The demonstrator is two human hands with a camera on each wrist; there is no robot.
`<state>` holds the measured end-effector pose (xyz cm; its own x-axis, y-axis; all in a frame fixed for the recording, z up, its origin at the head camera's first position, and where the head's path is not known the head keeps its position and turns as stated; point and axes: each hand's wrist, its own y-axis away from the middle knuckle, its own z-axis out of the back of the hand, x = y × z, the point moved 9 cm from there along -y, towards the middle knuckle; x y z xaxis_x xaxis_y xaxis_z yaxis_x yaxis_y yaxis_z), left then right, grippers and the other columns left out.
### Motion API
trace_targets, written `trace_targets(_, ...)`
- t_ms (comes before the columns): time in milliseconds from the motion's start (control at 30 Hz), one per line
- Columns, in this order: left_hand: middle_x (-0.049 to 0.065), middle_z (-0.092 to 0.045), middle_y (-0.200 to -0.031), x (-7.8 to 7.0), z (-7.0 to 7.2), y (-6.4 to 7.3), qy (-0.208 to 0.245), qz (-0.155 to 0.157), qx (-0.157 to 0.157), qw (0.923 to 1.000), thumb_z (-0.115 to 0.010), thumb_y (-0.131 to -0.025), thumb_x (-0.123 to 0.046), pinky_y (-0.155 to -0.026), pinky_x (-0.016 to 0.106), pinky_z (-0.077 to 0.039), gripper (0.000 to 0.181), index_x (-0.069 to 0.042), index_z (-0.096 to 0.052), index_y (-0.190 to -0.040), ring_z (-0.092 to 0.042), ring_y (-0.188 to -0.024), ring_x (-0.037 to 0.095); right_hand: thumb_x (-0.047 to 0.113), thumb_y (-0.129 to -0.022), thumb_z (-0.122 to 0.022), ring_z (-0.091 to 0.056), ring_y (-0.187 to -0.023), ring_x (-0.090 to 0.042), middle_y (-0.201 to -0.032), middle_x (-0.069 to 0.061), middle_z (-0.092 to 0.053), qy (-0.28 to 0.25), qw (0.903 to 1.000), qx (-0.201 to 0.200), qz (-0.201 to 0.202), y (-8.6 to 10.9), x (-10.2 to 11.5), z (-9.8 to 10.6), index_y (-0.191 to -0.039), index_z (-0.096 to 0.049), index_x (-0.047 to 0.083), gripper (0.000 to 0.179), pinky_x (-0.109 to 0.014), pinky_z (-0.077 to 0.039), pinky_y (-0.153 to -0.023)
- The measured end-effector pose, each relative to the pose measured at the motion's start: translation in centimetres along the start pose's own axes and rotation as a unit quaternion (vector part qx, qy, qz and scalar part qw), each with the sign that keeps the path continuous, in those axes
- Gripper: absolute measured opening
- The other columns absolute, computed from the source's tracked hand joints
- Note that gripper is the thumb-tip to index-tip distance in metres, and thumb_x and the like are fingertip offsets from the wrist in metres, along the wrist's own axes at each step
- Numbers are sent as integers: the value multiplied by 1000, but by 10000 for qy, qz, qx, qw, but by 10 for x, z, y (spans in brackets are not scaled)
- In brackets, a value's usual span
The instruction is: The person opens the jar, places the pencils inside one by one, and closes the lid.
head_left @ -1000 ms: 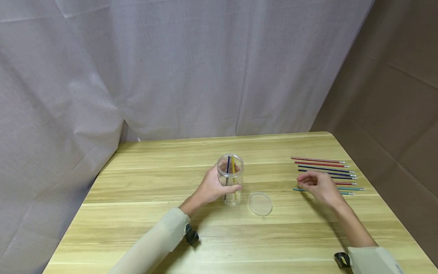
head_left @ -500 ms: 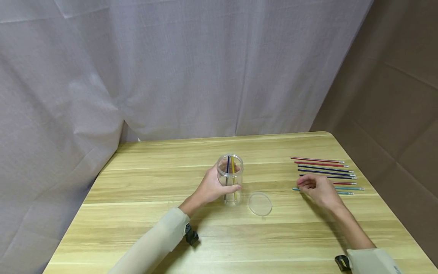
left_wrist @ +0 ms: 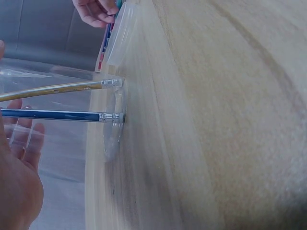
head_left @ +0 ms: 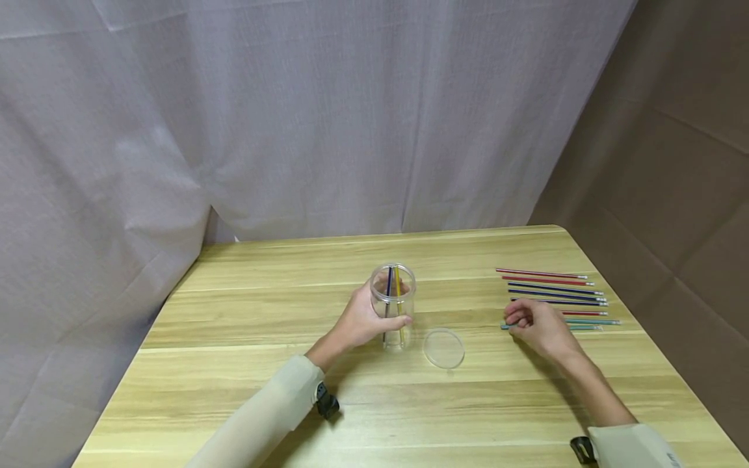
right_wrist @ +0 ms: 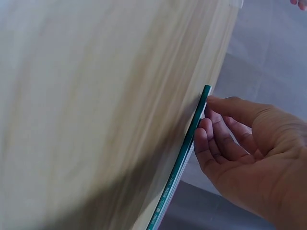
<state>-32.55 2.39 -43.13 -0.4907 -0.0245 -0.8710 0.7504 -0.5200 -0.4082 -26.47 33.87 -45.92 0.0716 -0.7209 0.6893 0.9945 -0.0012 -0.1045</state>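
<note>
My left hand grips a clear plastic jar standing on the table. Inside lean a dark blue pencil and a yellow pencil, eraser ends down in the left wrist view. A flat clear lid lies beside the jar. At the right, the curled fingers of my right hand are at the left end of a green pencil, the thumb touching it. This pencil still lies low by the tabletop. The fingertips behind it are partly hidden.
Several red and dark blue pencils lie in a row beyond my right hand, erasers to the right. Another green pencil lies close to the touched one. The wooden table ends at a grey curtain behind.
My right hand has come down and slightly nearer onto the end of the nearest green pencil, which has shifted a little towards its neighbour. The left hand and jar stay put.
</note>
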Motion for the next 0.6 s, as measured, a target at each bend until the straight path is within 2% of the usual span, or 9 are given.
trace_targets(100,0,-72,-124,1,0,0,-57,-16,9,10000,-95,-80,-14,-101,44,-58,64,-6,-60,-133,-69,-113,19,-11,-84,-80,-64,-81,-15,-93,-10,-76,163,9999,18,-27,1,1,-1,-106,-71,-5,25,-18,-52,-65)
trace_targets(300,2,-72,-125,0,0,0,-148,-24,30,9999,-94,-81,-16,-101,39,-57,66,-1,-58,-134,-69,-114,18,-4,-85,-84,-67,-78,-17,-88,-6,-77,575,9983,9,108,0,4,-1,-99,-76,0,17,-21,-53,-65)
trace_targets(500,2,-72,-125,-1,0,0,-174,-95,35,9998,-94,-81,-16,-101,40,-57,66,0,-58,-135,-69,-114,19,-4,-84,-85,-69,-77,-16,-86,-3,-77,593,9979,25,241,2,8,-3,-95,-78,3,15,-22,-54,-67)
trace_targets(600,-1,-72,-125,-1,0,0,-170,-101,40,9998,-94,-81,-16,-101,40,-57,65,-4,-59,-134,-69,-114,18,-5,-84,-84,-69,-76,-15,-85,-4,-77,544,9979,51,356,2,11,-6,-93,-79,4,14,-23,-55,-67)
